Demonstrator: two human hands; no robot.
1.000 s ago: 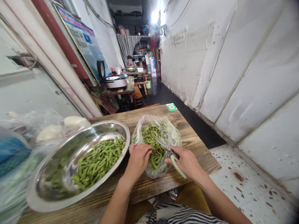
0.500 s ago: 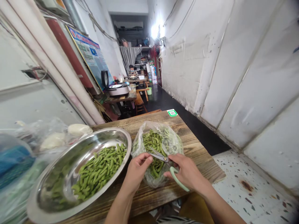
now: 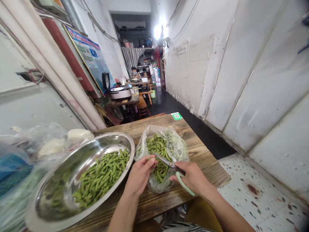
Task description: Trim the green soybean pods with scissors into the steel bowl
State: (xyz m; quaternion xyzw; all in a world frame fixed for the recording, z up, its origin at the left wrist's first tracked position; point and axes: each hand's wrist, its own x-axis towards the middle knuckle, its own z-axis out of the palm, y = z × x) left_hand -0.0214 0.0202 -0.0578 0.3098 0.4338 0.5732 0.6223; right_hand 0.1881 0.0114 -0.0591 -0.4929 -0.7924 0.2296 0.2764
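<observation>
My right hand [image 3: 190, 177] is closed on a pair of scissors [image 3: 172, 164] with pale green handles. Their metal blades look together and point left, over a clear plastic bag [image 3: 181, 151] filled with green soybean pods [image 3: 156, 144]. At the blade tips, my left hand [image 3: 142, 174] has thumb and fingers pinched; whatever lies between them is too small or hidden to make out. Left of my hands, a large oval steel basin [image 3: 130, 139] holds a heap of green pods [image 3: 103, 177].
Both containers stand on a wooden table [image 3: 205, 161] with a green QR card [image 3: 176, 116] at its far edge. Plastic bags [image 3: 51, 146] crowd the left side. Further back are a rice cooker [image 3: 120, 92] on another table, a bench and a seated person [image 3: 135, 73].
The scissor blades, slightly apart before, have come together. My left fingers have shifted a little at the blade tips. The whole view has moved slightly.
</observation>
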